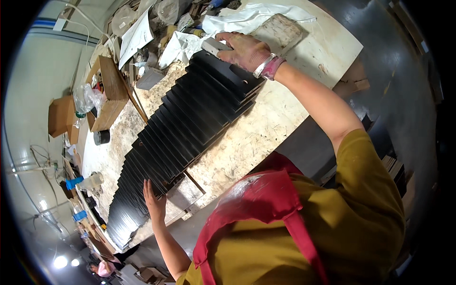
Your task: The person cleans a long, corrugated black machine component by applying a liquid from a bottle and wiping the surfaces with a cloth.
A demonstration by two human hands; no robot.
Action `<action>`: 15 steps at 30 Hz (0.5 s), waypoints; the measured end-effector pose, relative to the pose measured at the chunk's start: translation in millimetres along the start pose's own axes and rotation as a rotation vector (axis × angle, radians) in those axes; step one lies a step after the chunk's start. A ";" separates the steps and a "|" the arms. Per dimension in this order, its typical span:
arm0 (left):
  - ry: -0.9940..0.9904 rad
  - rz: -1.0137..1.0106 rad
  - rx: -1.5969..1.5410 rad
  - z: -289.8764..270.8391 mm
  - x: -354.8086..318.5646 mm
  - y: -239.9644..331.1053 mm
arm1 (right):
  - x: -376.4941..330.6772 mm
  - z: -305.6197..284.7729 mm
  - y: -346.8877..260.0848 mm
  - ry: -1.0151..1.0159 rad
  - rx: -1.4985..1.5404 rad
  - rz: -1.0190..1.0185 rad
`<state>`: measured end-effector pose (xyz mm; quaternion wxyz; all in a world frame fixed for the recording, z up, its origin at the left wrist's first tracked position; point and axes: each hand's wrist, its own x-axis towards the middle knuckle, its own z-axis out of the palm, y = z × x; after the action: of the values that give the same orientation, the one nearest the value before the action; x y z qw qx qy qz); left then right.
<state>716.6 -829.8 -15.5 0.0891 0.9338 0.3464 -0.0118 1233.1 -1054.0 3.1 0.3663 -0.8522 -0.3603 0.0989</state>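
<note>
A long row of black flat panels (183, 121) lies fanned out and overlapping like steps across the worktable. My right hand (248, 53), with a silver bangle and a pink band at its wrist, is closed around a grey block (216, 46) at the far end of the row, over the top panel. What kind of block it is cannot be told. My left hand (154, 202) is beside the row's near edge, fingers stretched out and touching or almost touching the panels. Nothing shows in it.
The stained pale worktable (237, 149) has a cardboard box (110, 90) and a dark round container (101, 137) on the left. White cloth (183, 47), plastic bags and clutter lie at the back. A worn flat slab (280, 33) rests beyond my right hand. Blue-topped bottles (90, 182) stand far left.
</note>
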 end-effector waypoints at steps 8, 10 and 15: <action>-0.105 0.041 -0.004 -12.2 6.3 -3.7 | -50.1 12.4 -13.6 -0.180 -0.187 -0.070; -0.109 0.053 0.015 -11.0 6.9 -2.9 | -81.3 30.1 -21.6 -0.153 -0.563 -0.260; -0.088 0.032 0.008 -7.1 3.1 -1.6 | -126.2 -3.6 -21.5 -0.510 -0.419 -0.328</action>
<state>717.6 -825.3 -9.0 0.1006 0.9382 0.3270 -0.0527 1132.1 -1132.6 8.6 0.0933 -0.7876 -0.5842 0.1724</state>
